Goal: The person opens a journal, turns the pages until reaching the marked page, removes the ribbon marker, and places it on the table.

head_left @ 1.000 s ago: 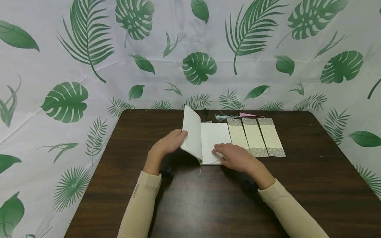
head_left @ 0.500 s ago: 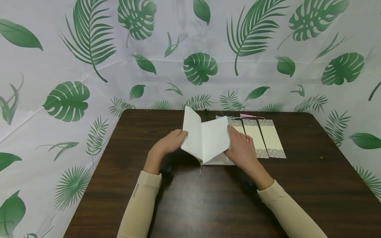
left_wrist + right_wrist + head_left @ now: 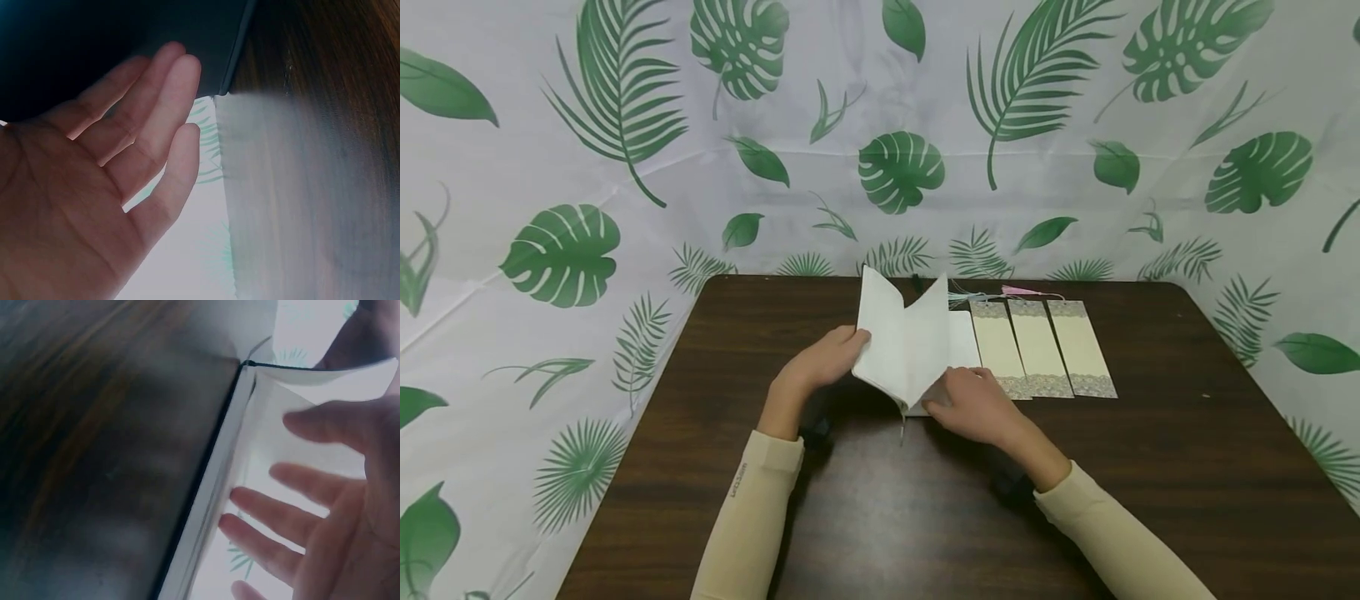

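An opened notebook with blank white pages lies mid-table. My left hand holds its raised left side, thumb on the page. In the left wrist view, the fingers lie along the dark cover. A page stands tilted up on the right side. My right hand is at that page's lower edge, its fingertips partly hidden. Its fingers look loosely bent in the right wrist view, the thumb apart. A thin ribbon hangs from the spine's near end.
Several cream bookmarks with lace-patterned ends lie right of the notebook, partly touching its side. Blue tassels and a pink tassel lie at their far ends. A leaf-print cloth hangs behind the dark wooden table.
My right hand raised a page by its right edge, then moved down and left to the page's lower edge. The page now stands closer to the left side. My left hand stayed in place.
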A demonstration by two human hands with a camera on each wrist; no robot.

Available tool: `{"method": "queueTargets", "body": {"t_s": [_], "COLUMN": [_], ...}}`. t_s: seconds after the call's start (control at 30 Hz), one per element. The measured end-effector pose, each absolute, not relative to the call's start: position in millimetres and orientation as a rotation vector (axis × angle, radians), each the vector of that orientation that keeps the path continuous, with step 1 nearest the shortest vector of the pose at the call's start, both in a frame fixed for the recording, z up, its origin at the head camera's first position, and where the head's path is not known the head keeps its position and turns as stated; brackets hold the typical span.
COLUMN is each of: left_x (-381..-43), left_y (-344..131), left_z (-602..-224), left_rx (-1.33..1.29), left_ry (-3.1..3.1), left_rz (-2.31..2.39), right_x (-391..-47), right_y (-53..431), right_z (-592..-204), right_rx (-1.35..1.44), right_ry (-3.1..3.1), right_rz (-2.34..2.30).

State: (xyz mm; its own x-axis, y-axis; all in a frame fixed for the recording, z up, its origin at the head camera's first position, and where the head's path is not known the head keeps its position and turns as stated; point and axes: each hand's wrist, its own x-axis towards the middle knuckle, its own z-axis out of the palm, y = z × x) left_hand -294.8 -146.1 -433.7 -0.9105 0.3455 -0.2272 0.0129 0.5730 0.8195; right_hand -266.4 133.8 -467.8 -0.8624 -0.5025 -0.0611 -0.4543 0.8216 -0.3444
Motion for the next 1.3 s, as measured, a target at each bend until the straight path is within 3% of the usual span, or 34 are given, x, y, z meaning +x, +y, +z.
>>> {"method": "queueTargets", "body": {"t_s": [0.83, 1.3], "left_x": [-294.9, -295.0], "left_y": [-144.7, -145.3], "left_z": [-433.4, -434.8], "left_rx": [0.290, 0.299], "left_ry": [2.445, 2.432], "left_rz": [1.284, 1.283], "right_x": [-253.4, -266.7], "right_y": [131.1, 141.2], "right_z": [-461.8, -470.8], "right_rx": [-0.902, -0.899], "right_ry": [2.682, 2.755], "right_rz": [-0.309, -0.259]}}
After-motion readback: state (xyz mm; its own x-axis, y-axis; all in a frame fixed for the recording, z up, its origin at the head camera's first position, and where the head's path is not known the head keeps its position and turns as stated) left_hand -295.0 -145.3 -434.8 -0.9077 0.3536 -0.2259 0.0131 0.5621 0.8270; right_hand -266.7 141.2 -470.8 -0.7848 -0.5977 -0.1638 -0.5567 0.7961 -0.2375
